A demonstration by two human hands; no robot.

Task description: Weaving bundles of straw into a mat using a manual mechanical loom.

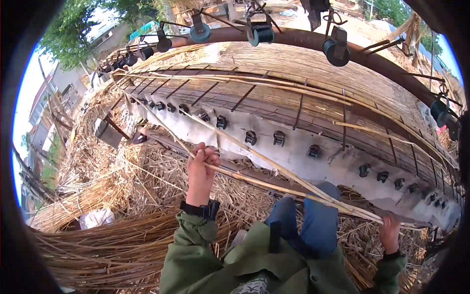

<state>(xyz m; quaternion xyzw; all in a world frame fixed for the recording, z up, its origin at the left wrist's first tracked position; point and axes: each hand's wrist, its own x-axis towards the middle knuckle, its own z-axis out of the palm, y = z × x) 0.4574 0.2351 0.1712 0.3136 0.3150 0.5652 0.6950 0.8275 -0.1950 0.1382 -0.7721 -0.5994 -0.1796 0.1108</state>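
Long pale reed stalks (274,165) stretch slantwise in front of me, from the far left down to the right. My left hand (200,166) is closed round one stalk near the middle of the view, its fingers curled. At the lower right, my right hand (390,232) grips the bunched ends of the stalks. Beyond them runs a long frame with a pale cloth-like strip (289,156) set with small black spools (278,138). More reeds (293,88) lie across the dark rods (243,98) above that strip.
A curved rusty pipe (293,39) with hanging round weights (337,49) arches over the far side. Behind it spreads a woven reed mat (313,66). Loose straw (137,171) covers the ground, and a thick reed bundle (107,250) lies at lower left beside a white object (96,219).
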